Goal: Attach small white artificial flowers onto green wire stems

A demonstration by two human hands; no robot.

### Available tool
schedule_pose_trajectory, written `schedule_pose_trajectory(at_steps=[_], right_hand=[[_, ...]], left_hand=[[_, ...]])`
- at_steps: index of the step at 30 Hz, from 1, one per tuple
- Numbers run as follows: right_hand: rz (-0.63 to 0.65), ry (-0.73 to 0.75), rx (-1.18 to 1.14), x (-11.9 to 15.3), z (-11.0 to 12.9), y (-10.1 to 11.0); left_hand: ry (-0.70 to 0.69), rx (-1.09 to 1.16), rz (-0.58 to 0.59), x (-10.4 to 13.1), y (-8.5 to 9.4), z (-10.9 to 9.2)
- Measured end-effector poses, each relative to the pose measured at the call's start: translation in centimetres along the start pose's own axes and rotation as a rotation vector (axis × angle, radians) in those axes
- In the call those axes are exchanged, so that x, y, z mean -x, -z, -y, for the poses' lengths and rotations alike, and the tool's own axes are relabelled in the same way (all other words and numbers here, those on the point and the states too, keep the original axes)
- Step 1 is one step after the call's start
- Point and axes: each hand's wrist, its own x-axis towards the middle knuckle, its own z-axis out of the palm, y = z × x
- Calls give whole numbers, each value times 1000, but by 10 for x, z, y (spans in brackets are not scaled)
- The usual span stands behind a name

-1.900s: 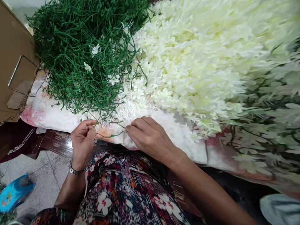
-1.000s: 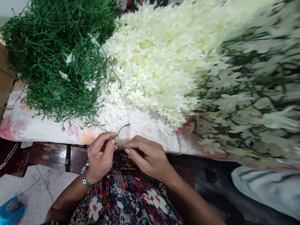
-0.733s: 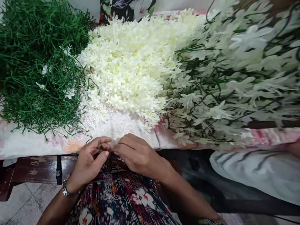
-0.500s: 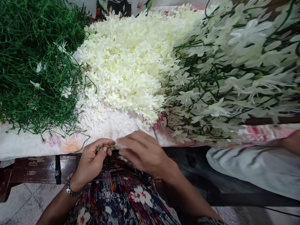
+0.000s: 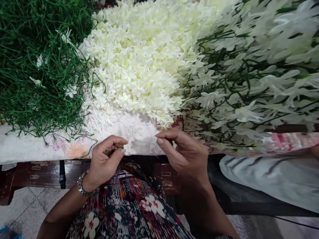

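One green stem [image 5: 121, 147], small tips showing, in left hand [image 5: 106, 159], right hand [image 5: 185, 154] narrowed, hold unclear

left hand [image 5: 106, 161] — holds green stem [image 5: 121, 147] | right hand [image 5: 186, 154] — near white flowers [image 5: 139, 66]

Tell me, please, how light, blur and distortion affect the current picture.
Head view: the pale blossoms in the middle are brightly lit, with fine detail washing out; the large white flowers look stretched and soft towards the right edge; glare streaks the brown wood; anything in the right hand's grip is too small to tell.
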Motion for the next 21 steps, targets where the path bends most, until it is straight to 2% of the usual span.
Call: schedule_pose_trajectory(at_steps=[4, 6, 8, 10, 12, 16, 18, 21], right_hand=[[181, -235, -651, -1, 7, -17], [254, -271, -792, -2, 10, -30], [298, -273, -825, -2, 13, -41], [328, -250, -769, -3, 17, -47], [328, -183, -594, -5, 19, -47], [239, 121, -116, -21, 20, -43], [239, 254, 43, -32, 19, -44], [260, 368, 211, -46, 21, -51]], left_hand=[[-44, 46, 56, -6, -8, -6], [-37, 71, 76, -6, -9, -6], [-28, 81, 55, -4, -7, -4], [-13, 75, 8, 0, -2, -1], [-7, 58, -47, 5, 5, 3], [20, 17, -177, 14, 17, 12], [21, -25, -216, 16, 21, 16], [-30, -89, -272, 18, 25, 18]])
